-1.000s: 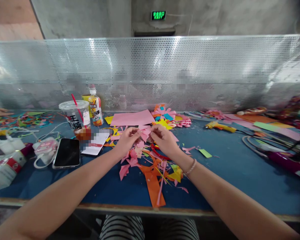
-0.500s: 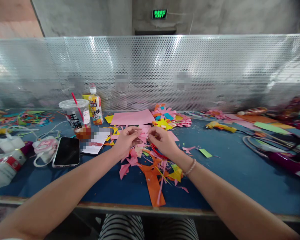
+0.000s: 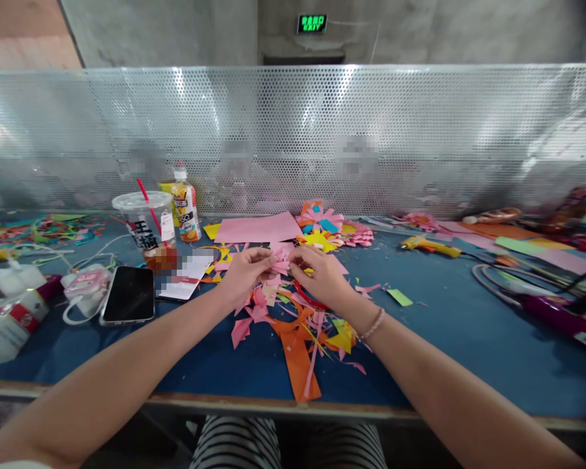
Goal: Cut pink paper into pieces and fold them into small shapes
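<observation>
Two forearms stretch forward over the blue table (image 3: 468,339), and I see the left hand (image 3: 244,275) and right hand (image 3: 322,277) meet, fingertips pinching a small pink paper piece (image 3: 280,262) between them above the scrap pile (image 3: 297,326). Red scissors (image 3: 306,296) hide partly under my right hand. The cup (image 3: 146,225) and bottle (image 3: 185,212) labels blur; the green sign (image 3: 314,23) reads EXIT.
</observation>
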Demonstrator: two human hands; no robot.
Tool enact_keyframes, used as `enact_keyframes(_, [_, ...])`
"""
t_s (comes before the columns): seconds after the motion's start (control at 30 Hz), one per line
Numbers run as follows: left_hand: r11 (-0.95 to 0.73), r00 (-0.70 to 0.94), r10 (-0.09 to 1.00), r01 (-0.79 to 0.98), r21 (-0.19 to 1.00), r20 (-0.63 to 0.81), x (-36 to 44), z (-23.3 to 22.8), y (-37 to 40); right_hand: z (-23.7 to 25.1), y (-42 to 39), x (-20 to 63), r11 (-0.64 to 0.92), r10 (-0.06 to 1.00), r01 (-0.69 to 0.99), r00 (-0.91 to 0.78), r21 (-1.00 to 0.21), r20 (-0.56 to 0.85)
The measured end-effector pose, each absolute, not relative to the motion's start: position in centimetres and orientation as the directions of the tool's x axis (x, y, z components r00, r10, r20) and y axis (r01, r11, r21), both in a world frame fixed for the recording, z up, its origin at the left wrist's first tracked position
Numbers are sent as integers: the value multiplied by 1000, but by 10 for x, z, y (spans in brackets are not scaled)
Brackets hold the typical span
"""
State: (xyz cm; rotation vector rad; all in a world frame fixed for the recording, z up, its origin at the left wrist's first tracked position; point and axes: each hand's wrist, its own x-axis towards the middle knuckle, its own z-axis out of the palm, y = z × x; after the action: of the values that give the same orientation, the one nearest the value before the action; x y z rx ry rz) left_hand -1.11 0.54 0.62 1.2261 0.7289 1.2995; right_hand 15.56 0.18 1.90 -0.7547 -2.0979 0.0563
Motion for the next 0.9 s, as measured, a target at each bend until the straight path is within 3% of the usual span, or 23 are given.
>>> enact_keyframes(0.4, [-168,223,947,-276,946,233,-10,7,3,18,2,154,792,581,484,-408,-373,704])
enact_keyframes(0.63, [-151,205,952,-334,930,228,-10,9,1,17,0,153,792,608,390,-427,-470,669])
enact_keyframes(0.9, [-121,230,949,-371,921,217,-9,8,0,16,5,150,747,656,440,-372,-498,657])
